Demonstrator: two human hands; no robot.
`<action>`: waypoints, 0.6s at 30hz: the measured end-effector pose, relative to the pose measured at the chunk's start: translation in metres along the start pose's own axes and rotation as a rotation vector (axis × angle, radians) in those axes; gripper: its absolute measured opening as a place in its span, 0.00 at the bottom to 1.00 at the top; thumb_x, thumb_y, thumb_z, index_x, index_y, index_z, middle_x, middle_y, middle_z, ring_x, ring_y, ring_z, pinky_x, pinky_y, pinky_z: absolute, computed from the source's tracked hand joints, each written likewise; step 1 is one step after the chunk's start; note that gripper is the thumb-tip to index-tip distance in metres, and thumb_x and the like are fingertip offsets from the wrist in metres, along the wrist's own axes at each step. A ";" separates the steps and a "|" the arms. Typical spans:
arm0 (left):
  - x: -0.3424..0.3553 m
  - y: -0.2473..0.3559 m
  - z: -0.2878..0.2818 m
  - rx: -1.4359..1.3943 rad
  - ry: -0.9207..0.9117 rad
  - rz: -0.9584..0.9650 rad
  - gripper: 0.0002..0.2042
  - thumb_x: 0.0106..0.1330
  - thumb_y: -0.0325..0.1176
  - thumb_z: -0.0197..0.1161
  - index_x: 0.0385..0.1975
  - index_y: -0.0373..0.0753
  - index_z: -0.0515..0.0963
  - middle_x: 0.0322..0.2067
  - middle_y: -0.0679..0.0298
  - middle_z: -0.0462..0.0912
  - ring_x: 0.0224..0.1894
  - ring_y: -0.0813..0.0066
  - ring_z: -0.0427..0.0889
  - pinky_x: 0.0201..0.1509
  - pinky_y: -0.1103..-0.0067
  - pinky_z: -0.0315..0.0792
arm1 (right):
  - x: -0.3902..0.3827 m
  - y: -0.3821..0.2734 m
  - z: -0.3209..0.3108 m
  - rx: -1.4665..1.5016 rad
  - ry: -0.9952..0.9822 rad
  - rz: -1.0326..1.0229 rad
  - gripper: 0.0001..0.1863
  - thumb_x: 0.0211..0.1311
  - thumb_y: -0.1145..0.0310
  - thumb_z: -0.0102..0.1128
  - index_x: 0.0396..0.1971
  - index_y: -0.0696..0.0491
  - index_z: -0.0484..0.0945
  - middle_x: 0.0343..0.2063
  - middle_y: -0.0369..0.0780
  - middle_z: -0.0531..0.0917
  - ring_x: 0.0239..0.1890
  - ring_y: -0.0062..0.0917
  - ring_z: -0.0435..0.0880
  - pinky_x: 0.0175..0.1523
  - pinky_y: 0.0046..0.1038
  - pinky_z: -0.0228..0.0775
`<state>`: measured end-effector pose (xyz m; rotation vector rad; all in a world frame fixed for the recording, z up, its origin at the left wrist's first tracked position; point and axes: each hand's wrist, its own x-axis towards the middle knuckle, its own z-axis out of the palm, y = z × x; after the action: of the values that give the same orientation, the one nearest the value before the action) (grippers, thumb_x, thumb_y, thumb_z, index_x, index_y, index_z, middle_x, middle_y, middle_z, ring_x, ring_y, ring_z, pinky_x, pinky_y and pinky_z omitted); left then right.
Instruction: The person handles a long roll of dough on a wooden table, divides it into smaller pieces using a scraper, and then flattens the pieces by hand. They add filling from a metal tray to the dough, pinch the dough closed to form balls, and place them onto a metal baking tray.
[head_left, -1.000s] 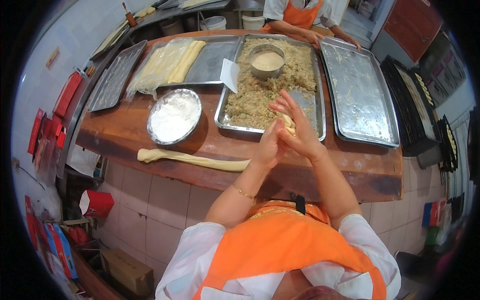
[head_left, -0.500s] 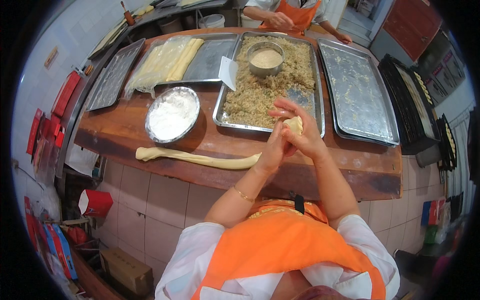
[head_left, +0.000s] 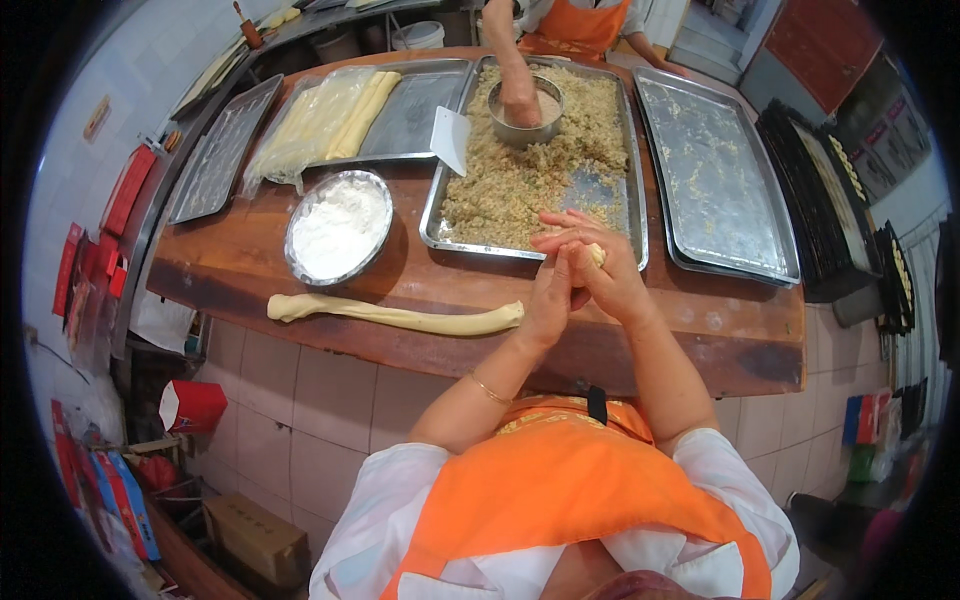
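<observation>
Near the table's front edge, my hands are cupped together around a small piece of pale dough [head_left: 598, 254]. My right hand [head_left: 615, 280] wraps it, and only a bit of dough shows by the thumb. Pressed up against it from the left is my left hand [head_left: 552, 298], its fingers partly hidden behind the right. A long dough rope [head_left: 395, 314] lies on the wooden table, its right end beside my left wrist. Just beyond my hands is a metal tray [head_left: 438, 240] of crumbly brown filling [head_left: 500, 205], with a round metal bowl [head_left: 543, 134] standing in it.
A co-worker's hand [head_left: 520, 98] reaches into that bowl. A bowl of white flour [head_left: 340, 228] stands left, and a white scraper [head_left: 450, 140] leans on the tray's edge. Dough strips under plastic [head_left: 320, 115] lie on another tray; stacked trays [head_left: 720, 180] stand right.
The co-worker's arm has come forward and its hand is now inside the metal bowl. My right fingers have closed further over the dough, so less of it shows.
</observation>
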<state>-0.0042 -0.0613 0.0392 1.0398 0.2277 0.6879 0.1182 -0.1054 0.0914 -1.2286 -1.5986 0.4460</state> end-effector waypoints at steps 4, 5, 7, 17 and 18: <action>0.001 -0.002 0.005 -0.161 -0.017 -0.070 0.29 0.75 0.63 0.46 0.58 0.41 0.65 0.36 0.71 0.73 0.30 0.86 0.70 0.30 0.88 0.62 | -0.002 0.006 0.000 0.095 0.052 0.098 0.25 0.73 0.48 0.52 0.44 0.55 0.87 0.44 0.41 0.89 0.66 0.37 0.75 0.74 0.46 0.51; 0.000 0.001 0.008 -0.120 -0.002 -0.044 0.30 0.75 0.63 0.45 0.58 0.41 0.65 0.35 0.71 0.73 0.29 0.86 0.70 0.30 0.88 0.62 | -0.002 0.004 -0.002 0.123 0.078 0.100 0.25 0.73 0.48 0.52 0.44 0.55 0.87 0.44 0.41 0.89 0.66 0.37 0.74 0.74 0.45 0.51; -0.005 0.010 0.013 -0.037 0.031 0.009 0.30 0.75 0.64 0.44 0.58 0.41 0.66 0.34 0.71 0.73 0.28 0.86 0.69 0.29 0.88 0.61 | 0.000 -0.002 0.004 0.124 0.198 0.077 0.26 0.74 0.47 0.51 0.43 0.55 0.86 0.44 0.41 0.89 0.66 0.38 0.75 0.75 0.45 0.51; -0.001 0.001 0.003 -0.046 -0.015 -0.081 0.28 0.76 0.62 0.43 0.59 0.43 0.65 0.35 0.71 0.73 0.28 0.85 0.70 0.27 0.86 0.61 | -0.005 0.015 -0.013 0.177 -0.050 0.135 0.29 0.75 0.44 0.46 0.46 0.55 0.85 0.56 0.47 0.82 0.72 0.40 0.65 0.76 0.44 0.48; -0.005 0.012 0.020 -0.075 0.084 -0.083 0.29 0.75 0.63 0.43 0.55 0.42 0.68 0.32 0.72 0.73 0.26 0.86 0.69 0.27 0.87 0.59 | -0.005 0.013 -0.015 0.223 -0.035 0.160 0.29 0.75 0.44 0.45 0.46 0.55 0.86 0.57 0.48 0.82 0.73 0.40 0.64 0.76 0.44 0.47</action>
<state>-0.0027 -0.0750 0.0588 0.9257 0.3136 0.6608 0.1378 -0.1087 0.0847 -1.1863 -1.4409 0.7312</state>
